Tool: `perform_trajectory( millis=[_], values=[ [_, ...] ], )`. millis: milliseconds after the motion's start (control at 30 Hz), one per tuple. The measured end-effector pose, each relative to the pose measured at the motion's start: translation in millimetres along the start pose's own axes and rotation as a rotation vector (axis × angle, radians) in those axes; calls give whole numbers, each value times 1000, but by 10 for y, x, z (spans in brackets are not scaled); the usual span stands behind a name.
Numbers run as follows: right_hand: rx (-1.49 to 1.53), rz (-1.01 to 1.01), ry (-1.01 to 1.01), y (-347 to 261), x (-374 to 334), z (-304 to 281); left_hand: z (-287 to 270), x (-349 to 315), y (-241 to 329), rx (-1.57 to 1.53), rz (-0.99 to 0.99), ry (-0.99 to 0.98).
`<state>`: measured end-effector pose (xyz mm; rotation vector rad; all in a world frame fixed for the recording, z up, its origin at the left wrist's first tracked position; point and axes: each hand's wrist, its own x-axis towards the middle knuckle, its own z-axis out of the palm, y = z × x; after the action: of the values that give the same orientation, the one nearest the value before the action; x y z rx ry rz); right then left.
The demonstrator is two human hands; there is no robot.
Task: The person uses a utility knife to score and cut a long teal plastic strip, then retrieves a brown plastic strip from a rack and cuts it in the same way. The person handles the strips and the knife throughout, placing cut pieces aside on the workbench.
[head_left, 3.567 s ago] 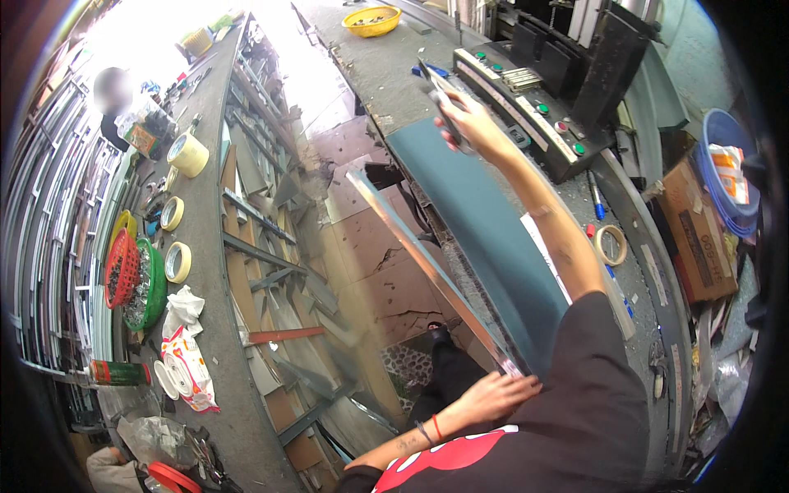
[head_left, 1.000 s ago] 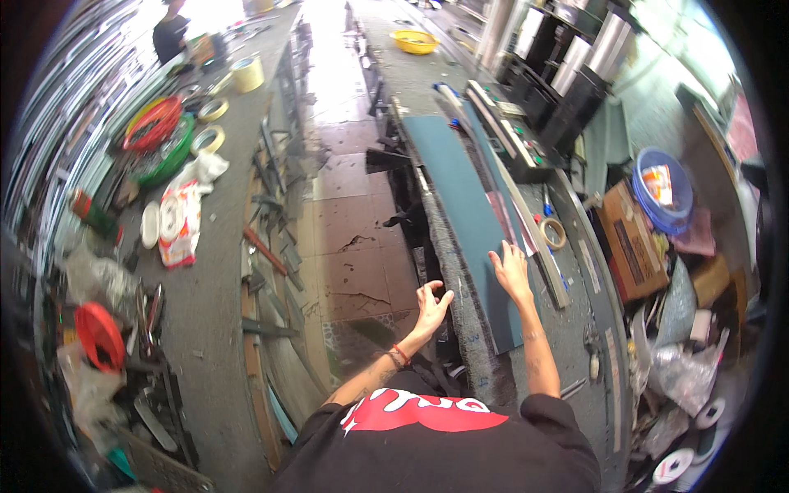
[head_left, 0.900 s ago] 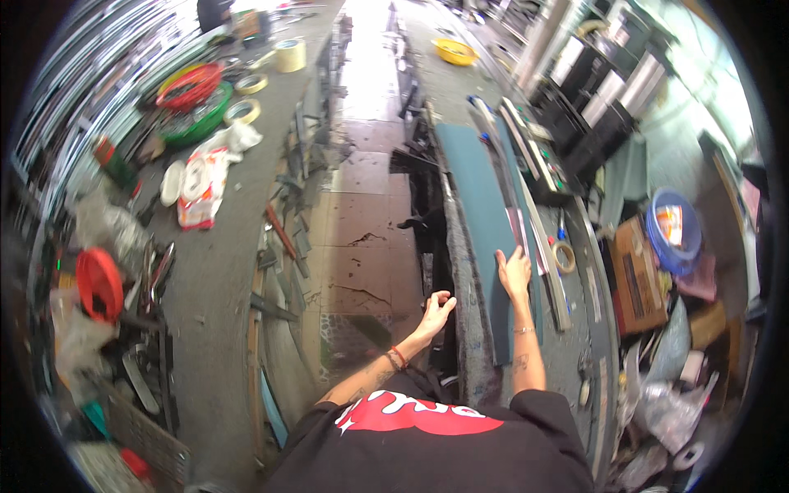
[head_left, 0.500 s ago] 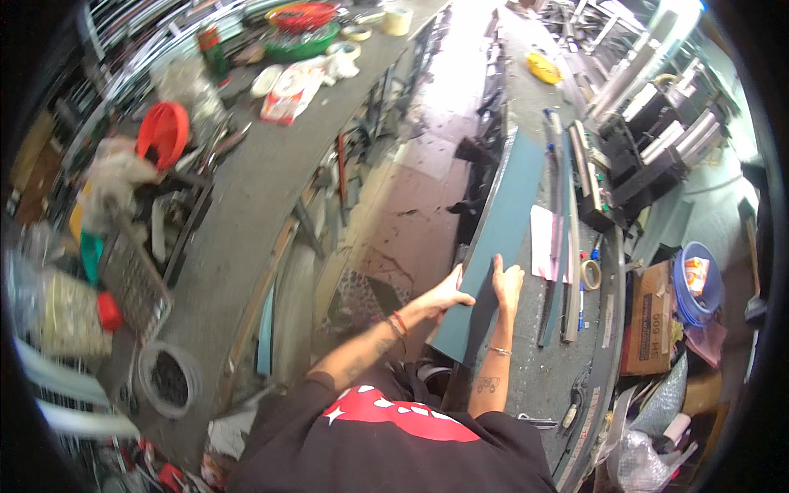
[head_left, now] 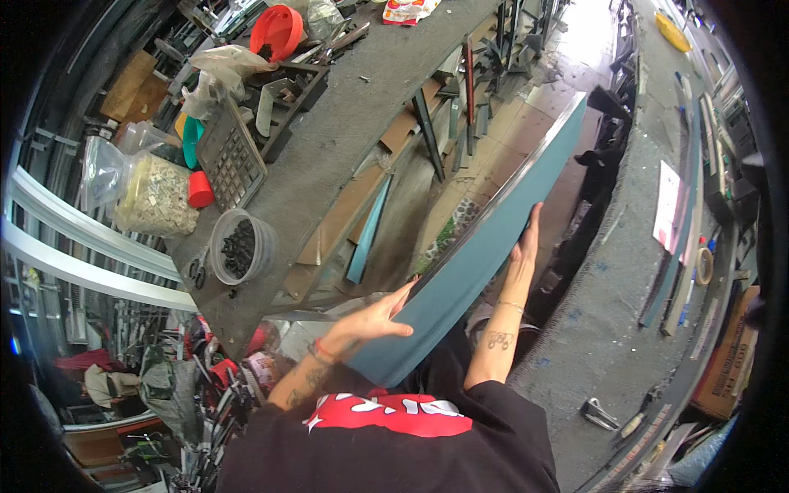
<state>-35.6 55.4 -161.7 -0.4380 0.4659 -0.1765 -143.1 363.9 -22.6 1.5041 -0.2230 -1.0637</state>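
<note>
A long blue-grey panel [head_left: 468, 283] with a metallic-looking long edge slants across in front of my body, over the gap between two benches. My left hand [head_left: 380, 319] grips its near left edge, thumb against the blue-grey face and fingertips partly hidden at the edge. Farther along, my right hand [head_left: 524, 246] holds the opposite long edge, with some of its fingers out of sight behind the panel. The panel's near end lies close to my shirt, and its far end points up toward the aisle.
On the left bench [head_left: 345, 131] stand a tub of small black pieces [head_left: 240, 246], a calculator [head_left: 233, 156] and a red bowl [head_left: 277, 33]. Scissors [head_left: 197, 273] lie by the tub. The right bench [head_left: 600, 312] carries long strips [head_left: 689, 205] and a tape roll [head_left: 704, 265].
The panel has come off the right bench and swung left over the gap, tilting so its edge shows. Both hands moved with it, and the view has turned left.
</note>
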Motion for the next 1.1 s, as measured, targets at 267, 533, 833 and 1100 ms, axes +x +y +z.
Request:
perform_trajectory(
  millis=[267, 533, 833, 1100],
  values=[
    [68, 226, 39, 1609, -385, -758, 22, -541, -1556, 130, -40, 354],
    [-269, 420, 145, 2662, -774, -1388, 158, -896, -3013, 29, -187, 613],
    [-321, 419, -8, 3069, -463, -1259, 12, -671, -3662, 58, -379, 804],
    [-418, 288, -254, 3486, -34, -501, -278, -481, -3368, 144, -339, 1030]
  ],
)
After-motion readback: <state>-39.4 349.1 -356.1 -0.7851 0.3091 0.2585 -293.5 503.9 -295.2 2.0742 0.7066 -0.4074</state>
